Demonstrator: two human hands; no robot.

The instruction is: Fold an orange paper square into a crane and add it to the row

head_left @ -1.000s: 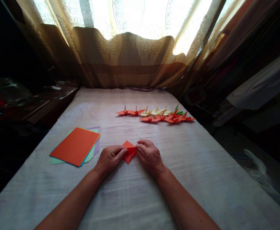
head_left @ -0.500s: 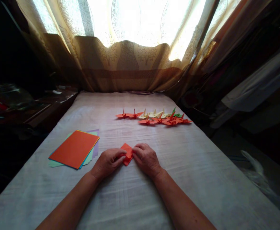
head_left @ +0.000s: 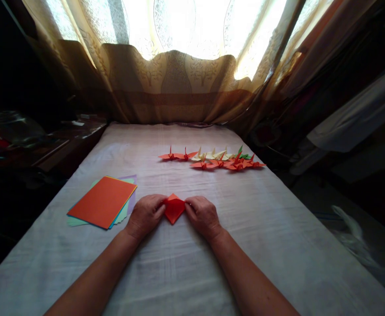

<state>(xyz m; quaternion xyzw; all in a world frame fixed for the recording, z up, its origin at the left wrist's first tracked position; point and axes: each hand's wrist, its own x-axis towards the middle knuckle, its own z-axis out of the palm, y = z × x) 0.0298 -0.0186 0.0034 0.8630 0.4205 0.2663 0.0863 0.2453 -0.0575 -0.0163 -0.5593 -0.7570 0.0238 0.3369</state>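
Observation:
A small folded piece of red-orange origami paper (head_left: 174, 210) lies between my hands on the white cloth. It has a diamond outline, with its upper part opened into a shallow pocket. My left hand (head_left: 148, 213) pinches its left corner between thumb and fingers. On the opposite corner, my right hand (head_left: 203, 215) closes its thumb and forefinger in the same way. Beyond the hands, to the right, several folded paper cranes (head_left: 220, 163) stand in two rows, in orange, cream and green.
A stack of coloured paper sheets (head_left: 103, 202), orange on top, lies to the left. The white sheet (head_left: 192, 272) covers the bed-like surface. Patterned curtains (head_left: 175, 83) hang across the far end. Dark shelves with clutter stand left; hanging clothes (head_left: 343, 114) are at right.
My fingers have moved out to the paper's side corners. Its upper layer, flat before, now stands open as a pocket. The camera view has shifted slightly.

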